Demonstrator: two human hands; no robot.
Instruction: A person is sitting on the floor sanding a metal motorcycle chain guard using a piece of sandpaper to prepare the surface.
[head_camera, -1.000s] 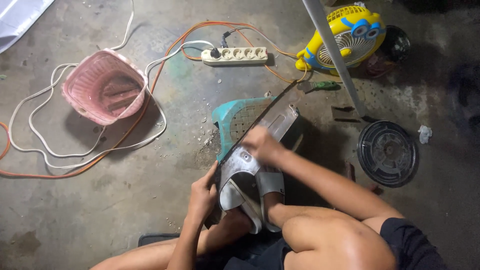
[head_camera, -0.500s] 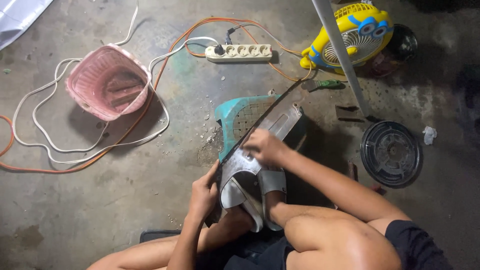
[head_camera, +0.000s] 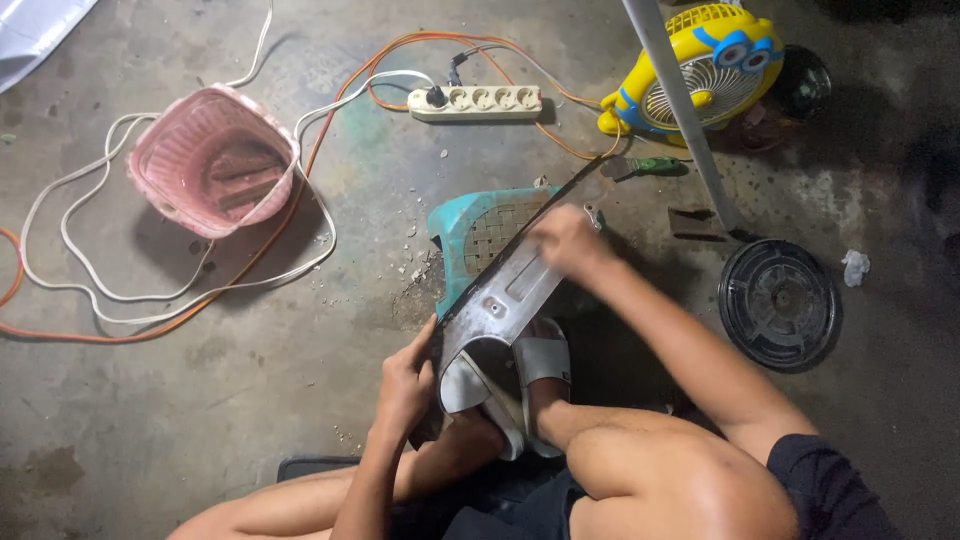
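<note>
A long grey metal plate (head_camera: 505, 300) lies tilted across a small teal plastic stool (head_camera: 475, 235), its near end over my sandalled feet. My left hand (head_camera: 407, 378) grips the plate's near left edge. At the far end my right hand (head_camera: 565, 240) is blurred, fingers closed on the plate's top end; whether it holds a tool I cannot tell. Small chips of debris lie on the floor left of the stool.
A pink plastic basket (head_camera: 212, 160) sits at left among white and orange cables. A white power strip (head_camera: 475, 102) lies behind the stool. A yellow toy-shaped fan (head_camera: 700, 65), a grey metal pole (head_camera: 680, 110), a green-handled screwdriver (head_camera: 645, 165) and a round black fan grille (head_camera: 780, 305) are at right.
My right hand has slid from the plate's middle up to its far end. The left hand keeps its grip on the near edge. The view has shifted slightly.
</note>
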